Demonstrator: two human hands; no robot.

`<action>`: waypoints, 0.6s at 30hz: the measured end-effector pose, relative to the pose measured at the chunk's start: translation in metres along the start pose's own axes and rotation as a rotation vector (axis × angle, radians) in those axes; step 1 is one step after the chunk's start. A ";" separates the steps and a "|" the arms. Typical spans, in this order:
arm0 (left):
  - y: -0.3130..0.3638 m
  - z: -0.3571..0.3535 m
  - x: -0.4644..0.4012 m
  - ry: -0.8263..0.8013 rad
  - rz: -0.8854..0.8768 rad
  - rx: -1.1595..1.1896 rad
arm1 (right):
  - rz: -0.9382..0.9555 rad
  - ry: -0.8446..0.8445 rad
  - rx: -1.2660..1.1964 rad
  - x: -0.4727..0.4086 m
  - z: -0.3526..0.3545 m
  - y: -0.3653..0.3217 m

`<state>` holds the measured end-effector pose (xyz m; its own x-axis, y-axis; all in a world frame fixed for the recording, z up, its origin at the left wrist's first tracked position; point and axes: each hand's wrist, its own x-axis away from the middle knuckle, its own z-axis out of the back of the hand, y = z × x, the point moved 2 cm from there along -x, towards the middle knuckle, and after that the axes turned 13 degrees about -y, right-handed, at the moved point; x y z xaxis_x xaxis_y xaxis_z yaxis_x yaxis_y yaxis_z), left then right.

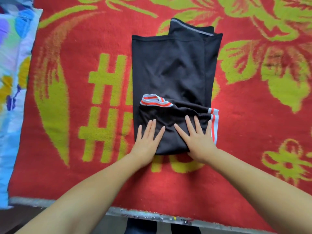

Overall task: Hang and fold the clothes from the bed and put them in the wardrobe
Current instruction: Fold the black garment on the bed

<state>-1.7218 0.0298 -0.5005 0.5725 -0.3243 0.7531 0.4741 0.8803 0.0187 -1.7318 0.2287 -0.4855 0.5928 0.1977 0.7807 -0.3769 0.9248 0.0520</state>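
A black garment (172,68) with red-and-white striped trim lies folded lengthwise on the red bed cover (84,174). Its near end is folded over, with a striped collar band (156,101) showing on top. My left hand (146,141) lies flat with straight fingers on the near left part of the fold. On the near right part my right hand (197,139) presses flat, fingers spread, beside the striped edge (214,125).
The cover is red with yellow-green leaf and letter patterns. A blue floral pillow or quilt (11,73) lies along the left side. The bed's near edge (152,215) runs across the bottom, with dark floor below.
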 end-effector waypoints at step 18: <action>-0.047 0.096 0.036 -0.617 -0.208 0.752 | 0.351 -0.332 -0.320 0.034 0.095 0.028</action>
<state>-1.7878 0.0099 -0.4107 -0.0233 -0.4478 0.8938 -0.1445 0.8862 0.4402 -1.7898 0.2303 -0.3987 0.1963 0.4459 0.8733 -0.2463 0.8845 -0.3962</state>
